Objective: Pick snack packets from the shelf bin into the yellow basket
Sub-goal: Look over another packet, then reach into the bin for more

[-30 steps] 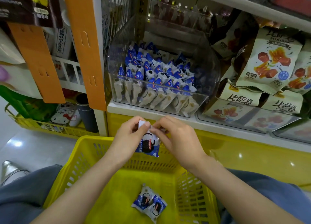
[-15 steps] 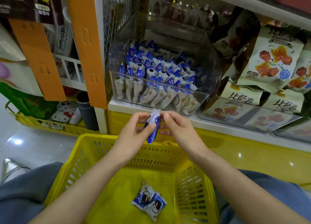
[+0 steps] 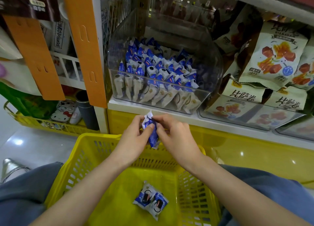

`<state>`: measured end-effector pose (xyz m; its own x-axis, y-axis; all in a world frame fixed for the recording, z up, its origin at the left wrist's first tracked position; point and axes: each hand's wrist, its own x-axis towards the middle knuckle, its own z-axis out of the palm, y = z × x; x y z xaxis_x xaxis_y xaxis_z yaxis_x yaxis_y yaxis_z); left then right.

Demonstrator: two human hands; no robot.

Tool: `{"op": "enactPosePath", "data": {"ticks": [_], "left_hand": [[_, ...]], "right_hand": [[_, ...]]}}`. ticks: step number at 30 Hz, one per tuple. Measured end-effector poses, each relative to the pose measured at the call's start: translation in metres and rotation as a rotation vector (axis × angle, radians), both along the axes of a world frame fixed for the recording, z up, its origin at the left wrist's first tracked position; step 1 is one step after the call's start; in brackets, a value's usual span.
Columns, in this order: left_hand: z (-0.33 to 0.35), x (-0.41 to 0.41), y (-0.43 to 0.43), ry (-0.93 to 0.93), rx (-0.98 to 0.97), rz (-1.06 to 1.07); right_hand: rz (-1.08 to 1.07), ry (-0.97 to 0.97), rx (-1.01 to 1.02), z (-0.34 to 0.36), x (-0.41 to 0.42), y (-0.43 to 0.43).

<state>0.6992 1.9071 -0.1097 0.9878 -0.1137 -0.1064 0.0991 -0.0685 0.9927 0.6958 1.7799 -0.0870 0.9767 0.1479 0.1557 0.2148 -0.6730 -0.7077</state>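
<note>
We pinch one blue-and-white snack packet (image 3: pixel 153 135) between the fingertips of our left hand (image 3: pixel 134 138) and right hand (image 3: pixel 177 139), above the yellow basket (image 3: pixel 100 136); two packets (image 3: pixel 150 199) lie on its floor below our hands, the packet-filled clear shelf bin (image 3: pixel 195 105) just beyond them

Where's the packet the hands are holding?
Mid head view: the packet is pinched between left hand and right hand, above the far rim of the yellow basket, below the shelf bin.

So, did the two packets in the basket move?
No. The two packets stay at the same spot on the yellow basket floor, near its right wall.
</note>
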Motion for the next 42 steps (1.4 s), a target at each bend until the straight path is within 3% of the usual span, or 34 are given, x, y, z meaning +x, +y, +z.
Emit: {"op": "enactPosePath", "data": {"ticks": [23, 29, 33, 37, 42], "left_hand": [[0.002, 0.004, 0.0, 0.111, -0.072, 0.134], [0.004, 0.008, 0.007, 0.245, -0.304, 0.212], [0.006, 0.009, 0.013, 0.34, -0.437, 0.154], [0.005, 0.006, 0.013, 0.347, -0.272, 0.122], [0.009, 0.005, 0.013, 0.127, -0.116, 0.121]], "right_hand": [[0.037, 0.086, -0.041, -0.005, 0.004, 0.006], [0.16, 0.147, 0.034, -0.013, -0.001, 0.01], [0.171, 0.022, -0.027, -0.01, 0.001, 0.005], [0.082, -0.001, 0.004, -0.002, 0.009, -0.002], [0.024, 0.132, 0.141, 0.005, 0.019, -0.011]]}}
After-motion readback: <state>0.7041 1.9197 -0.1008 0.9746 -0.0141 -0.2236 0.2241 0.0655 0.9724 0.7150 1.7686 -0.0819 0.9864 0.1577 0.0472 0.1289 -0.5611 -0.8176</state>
